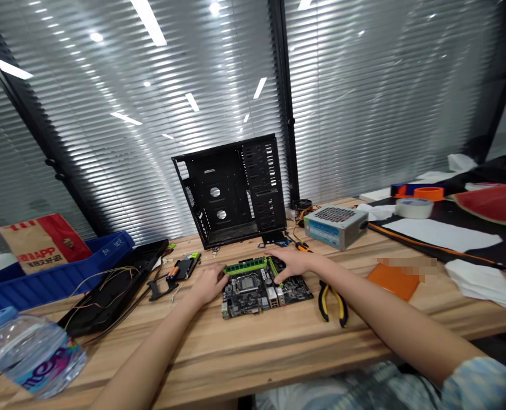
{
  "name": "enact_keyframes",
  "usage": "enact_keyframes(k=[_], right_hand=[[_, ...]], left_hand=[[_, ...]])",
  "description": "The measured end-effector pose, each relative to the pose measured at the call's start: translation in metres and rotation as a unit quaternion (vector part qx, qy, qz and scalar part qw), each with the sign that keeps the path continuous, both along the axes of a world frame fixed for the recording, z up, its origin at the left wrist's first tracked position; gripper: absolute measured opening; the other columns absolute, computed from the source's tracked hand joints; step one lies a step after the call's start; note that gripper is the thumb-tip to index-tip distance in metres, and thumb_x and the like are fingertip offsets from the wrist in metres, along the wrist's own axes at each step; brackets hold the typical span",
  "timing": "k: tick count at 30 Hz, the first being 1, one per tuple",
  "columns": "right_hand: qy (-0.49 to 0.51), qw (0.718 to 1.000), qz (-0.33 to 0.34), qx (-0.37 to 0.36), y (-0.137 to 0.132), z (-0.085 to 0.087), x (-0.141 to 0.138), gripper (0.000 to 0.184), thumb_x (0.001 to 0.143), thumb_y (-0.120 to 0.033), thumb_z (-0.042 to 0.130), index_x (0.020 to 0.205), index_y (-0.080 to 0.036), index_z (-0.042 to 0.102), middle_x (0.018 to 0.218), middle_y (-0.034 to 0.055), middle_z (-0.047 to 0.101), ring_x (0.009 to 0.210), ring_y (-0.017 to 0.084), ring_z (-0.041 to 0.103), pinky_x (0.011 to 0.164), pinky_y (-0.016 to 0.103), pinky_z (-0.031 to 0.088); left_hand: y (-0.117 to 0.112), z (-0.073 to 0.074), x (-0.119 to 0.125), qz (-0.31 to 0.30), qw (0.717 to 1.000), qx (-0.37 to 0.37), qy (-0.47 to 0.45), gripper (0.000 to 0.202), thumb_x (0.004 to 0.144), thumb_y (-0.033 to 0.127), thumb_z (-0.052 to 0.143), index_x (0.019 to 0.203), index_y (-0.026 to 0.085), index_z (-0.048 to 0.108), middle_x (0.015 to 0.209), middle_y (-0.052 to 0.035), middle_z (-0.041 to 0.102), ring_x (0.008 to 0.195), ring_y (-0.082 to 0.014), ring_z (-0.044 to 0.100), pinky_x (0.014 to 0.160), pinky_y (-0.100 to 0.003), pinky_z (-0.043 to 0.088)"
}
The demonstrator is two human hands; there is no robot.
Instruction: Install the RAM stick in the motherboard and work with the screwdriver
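A motherboard (253, 287) with a bare processor socket and lime-green slots lies on the wooden table in front of me. A green memory module (247, 265) sits along its far edge. My left hand (210, 283) grips the board's left edge, fingertips by the end of the memory module. Over the right part of the board, my right hand (293, 262) reaches with thumb and fingers spread apart. Whether its fingertips press on the board is hard to see. Yellow-and-black pliers (333, 304) lie beside the board, under my right forearm.
An open black computer case (235, 193) stands behind the board. To its right are a power supply (336, 225) and a screwdriver (304, 246). An orange sheet (393, 280) lies farther right. On the left are a blue bin (94, 253), a black panel (107, 296) with wires and a water bottle (35, 356).
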State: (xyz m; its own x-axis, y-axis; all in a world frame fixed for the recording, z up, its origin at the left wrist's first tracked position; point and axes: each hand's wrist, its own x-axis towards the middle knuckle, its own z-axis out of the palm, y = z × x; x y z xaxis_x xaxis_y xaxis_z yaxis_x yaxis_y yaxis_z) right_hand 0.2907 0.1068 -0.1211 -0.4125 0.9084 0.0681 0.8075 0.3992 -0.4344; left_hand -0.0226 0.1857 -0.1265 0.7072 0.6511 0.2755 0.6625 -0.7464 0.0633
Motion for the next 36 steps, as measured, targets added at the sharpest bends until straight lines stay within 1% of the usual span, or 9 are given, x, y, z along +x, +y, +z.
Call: enact_keyframes(k=[5,11,16,23,25,28,30,33,36], right_hand=[[0.005,1.0,-0.004,-0.009,0.0003,-0.0008,0.0001,0.108,0.06,-0.066,0.074,0.148,-0.017,0.035,0.151,0.0148,0.037,0.137,0.034,0.036,0.112,0.042,0.031],[0.012,1.0,-0.019,-0.018,-0.0007,0.0006,-0.0011,0.113,0.058,-0.064,0.077,0.149,-0.017,0.03,0.151,0.0156,0.036,0.137,0.034,0.036,0.112,0.042,0.031],[0.026,1.0,-0.003,0.003,-0.0004,-0.0004,-0.0011,0.105,0.059,-0.061,0.078,0.146,-0.018,0.036,0.149,0.0143,0.04,0.135,0.033,0.039,0.111,0.042,0.032],[0.03,0.999,0.0,0.025,0.0014,-0.0028,-0.0003,0.1,0.058,-0.061,0.078,0.141,-0.018,0.042,0.146,0.0159,0.042,0.133,0.033,0.04,0.109,0.042,0.034],[0.035,0.999,0.004,0.024,0.002,-0.0036,0.0,0.103,0.058,-0.061,0.078,0.143,-0.017,0.04,0.146,0.0161,0.041,0.134,0.034,0.039,0.109,0.043,0.033],[0.037,0.999,0.007,0.017,0.0034,-0.005,0.0003,0.112,0.058,-0.062,0.078,0.148,-0.016,0.031,0.15,0.0175,0.035,0.138,0.034,0.032,0.112,0.044,0.028],[0.037,0.999,0.006,0.017,0.0044,-0.0059,0.0005,0.116,0.057,-0.064,0.078,0.15,-0.018,0.026,0.152,0.0169,0.031,0.14,0.034,0.028,0.112,0.044,0.027],[0.04,0.999,0.01,0.022,0.0053,-0.0067,0.0008,0.116,0.057,-0.065,0.078,0.151,-0.02,0.026,0.152,0.016,0.032,0.139,0.034,0.029,0.112,0.044,0.027],[0.044,0.999,0.019,0.023,0.0052,-0.0067,0.0011,0.115,0.058,-0.063,0.078,0.151,-0.018,0.026,0.151,0.0166,0.034,0.138,0.033,0.032,0.112,0.043,0.028]], left_hand=[[-0.0012,0.0013,-0.0001,0.001,1.0,-0.003,0.003,0.032,0.092,0.034,0.043,0.109,0.015,0.063,0.109,-0.0138,0.069,0.11,-0.0258,0.061,0.095,-0.036,0.045],[-0.0022,0.0017,0.0002,0.013,1.0,-0.01,0.011,0.038,0.093,0.035,0.042,0.119,0.013,0.06,0.116,-0.0147,0.067,0.114,-0.0256,0.059,0.099,-0.036,0.043],[-0.0025,0.0021,0.0002,0.01,1.0,-0.006,0.011,0.038,0.093,0.035,0.043,0.119,0.013,0.06,0.117,-0.0147,0.066,0.115,-0.0254,0.059,0.099,-0.035,0.043],[-0.0045,0.0041,0.0009,0.013,1.0,-0.011,0.017,0.037,0.093,0.035,0.042,0.117,0.014,0.06,0.116,-0.0144,0.067,0.113,-0.0254,0.059,0.098,-0.037,0.044],[-0.0041,0.0038,0.0008,0.012,1.0,-0.01,0.016,0.038,0.093,0.035,0.042,0.118,0.014,0.06,0.116,-0.0145,0.066,0.114,-0.0254,0.059,0.098,-0.037,0.043],[-0.003,0.003,0.0004,0.011,1.0,-0.011,0.015,0.039,0.093,0.035,0.041,0.119,0.013,0.059,0.117,-0.0149,0.066,0.114,-0.0259,0.059,0.099,-0.037,0.043],[-0.0024,0.0025,0.0002,0.012,1.0,-0.013,0.015,0.038,0.093,0.036,0.041,0.119,0.014,0.059,0.117,-0.0141,0.066,0.114,-0.0256,0.059,0.099,-0.036,0.043],[-0.0022,0.0022,0.0002,0.016,1.0,-0.015,0.015,0.037,0.093,0.035,0.042,0.118,0.016,0.06,0.118,-0.0129,0.066,0.114,-0.0248,0.059,0.098,-0.035,0.043],[-0.0023,0.0021,0.0002,0.013,1.0,-0.015,0.013,0.038,0.093,0.035,0.041,0.118,0.014,0.06,0.118,-0.0143,0.066,0.114,-0.0255,0.059,0.098,-0.035,0.043]])
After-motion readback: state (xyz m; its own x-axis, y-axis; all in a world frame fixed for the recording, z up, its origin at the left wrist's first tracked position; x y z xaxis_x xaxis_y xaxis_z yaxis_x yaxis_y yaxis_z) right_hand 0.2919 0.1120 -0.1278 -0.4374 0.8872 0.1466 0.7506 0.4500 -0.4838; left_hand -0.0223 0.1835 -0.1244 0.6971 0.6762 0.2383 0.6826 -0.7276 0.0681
